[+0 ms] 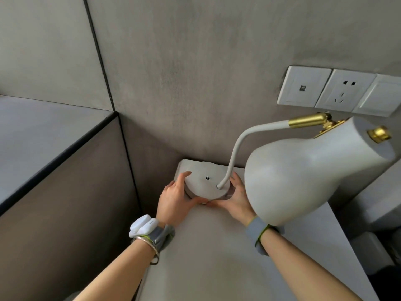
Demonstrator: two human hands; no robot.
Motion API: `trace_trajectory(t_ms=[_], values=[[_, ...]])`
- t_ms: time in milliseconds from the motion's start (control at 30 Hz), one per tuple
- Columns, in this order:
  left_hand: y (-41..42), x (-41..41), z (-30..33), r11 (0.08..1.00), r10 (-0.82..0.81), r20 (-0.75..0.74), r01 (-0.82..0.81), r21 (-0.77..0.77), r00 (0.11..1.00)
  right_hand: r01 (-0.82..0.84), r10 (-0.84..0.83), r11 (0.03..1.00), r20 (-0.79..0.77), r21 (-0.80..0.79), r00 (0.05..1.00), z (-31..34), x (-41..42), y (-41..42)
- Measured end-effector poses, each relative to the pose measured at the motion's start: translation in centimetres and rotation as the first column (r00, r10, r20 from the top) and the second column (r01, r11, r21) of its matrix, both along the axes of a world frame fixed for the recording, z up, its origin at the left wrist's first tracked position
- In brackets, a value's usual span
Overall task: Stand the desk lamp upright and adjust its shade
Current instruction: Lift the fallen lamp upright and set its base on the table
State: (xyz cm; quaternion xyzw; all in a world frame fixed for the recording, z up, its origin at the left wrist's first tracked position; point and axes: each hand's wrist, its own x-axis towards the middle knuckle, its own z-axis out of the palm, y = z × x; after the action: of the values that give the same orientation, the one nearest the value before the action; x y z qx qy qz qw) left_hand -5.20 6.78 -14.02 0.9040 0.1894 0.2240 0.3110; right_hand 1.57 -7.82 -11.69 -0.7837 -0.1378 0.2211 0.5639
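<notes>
A white desk lamp stands upright on a narrow grey table (pixel 217 246) in the far corner. Its round base (pixel 204 184) carries a small dark button. A thin curved stem (pixel 235 148) rises from the base to a brass joint (pixel 308 121). The large white shade (pixel 303 170) hangs close to the camera, mouth pointing down to the left, with a brass knob on its top end. My left hand (pixel 175 200) grips the base's left rim. My right hand (pixel 236 198) grips the right rim, partly hidden behind the shade. The two thumbs nearly meet at the front.
A grey wall stands right behind the lamp. White wall plates with a power socket (pixel 342 92) sit above the brass joint. A padded grey panel with a dark edge (pixel 65 148) borders the table's left. Lower grey furniture lies to the right.
</notes>
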Motion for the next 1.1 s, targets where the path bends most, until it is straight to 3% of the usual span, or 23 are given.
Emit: trace_trajectory(t_ms=[167, 400, 567, 767, 967, 1100], values=[[-2.7, -0.6, 0.4, 0.998, -0.05, 0.011, 0.05, 0.032, 0.999, 0.015, -0.017, 1.0, 0.152, 0.016, 0.988, 1.4, -0.8, -3.7], [-6.7, -1.6, 0.4, 0.997, -0.082, 0.027, 0.082, 0.006, 0.996, 0.003, 0.011, 0.998, 0.203, -0.064, 0.979, 2.1, -1.8, -7.4], [-9.8, -2.6, 0.2, 0.996, -0.085, 0.016, 0.086, -0.032, 0.996, -0.081, 0.093, 0.992, 0.131, -0.096, 0.987, 2.2, -2.8, -10.7], [-12.7, -3.3, -0.4, 0.996, -0.009, 0.045, 0.012, -0.086, 0.999, -0.055, 0.06, 0.998, 0.144, -0.039, 0.988, 2.1, -2.7, -12.6], [-14.4, -3.7, -1.1, 0.985, 0.085, 0.018, -0.081, -0.153, 0.996, -0.061, 0.084, 0.992, 0.209, -0.113, 0.974, 1.0, -2.0, -13.9], [-14.3, -3.9, -0.7, 0.977, 0.053, 0.015, -0.048, -0.205, 0.998, -0.07, 0.094, 0.991, 0.227, -0.113, 0.969, 0.9, -2.2, -13.7]])
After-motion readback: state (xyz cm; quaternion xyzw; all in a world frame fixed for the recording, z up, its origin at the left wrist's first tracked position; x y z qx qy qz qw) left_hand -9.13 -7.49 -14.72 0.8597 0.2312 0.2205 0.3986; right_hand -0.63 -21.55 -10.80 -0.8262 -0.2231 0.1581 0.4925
